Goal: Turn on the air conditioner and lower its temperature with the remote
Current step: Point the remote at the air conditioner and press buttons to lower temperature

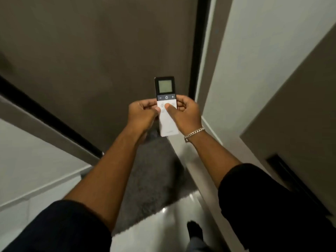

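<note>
A slim white remote (165, 99) with a dark top, a small grey screen and a dark strip of minus, power and plus buttons is held upright in front of me. My left hand (143, 113) grips its left edge, thumb on the white lower face. My right hand (183, 113) grips the right edge, its thumb resting on the white part just below the button strip. The screen looks blank or too faint to read. No air conditioner is in view.
A grey-brown wall or door panel (91, 51) fills the view ahead, with a dark vertical strip (197, 51) at its right. A white wall (263, 60) stands to the right. Below lie a dark grey mat (154, 179) and glossy light floor (163, 233).
</note>
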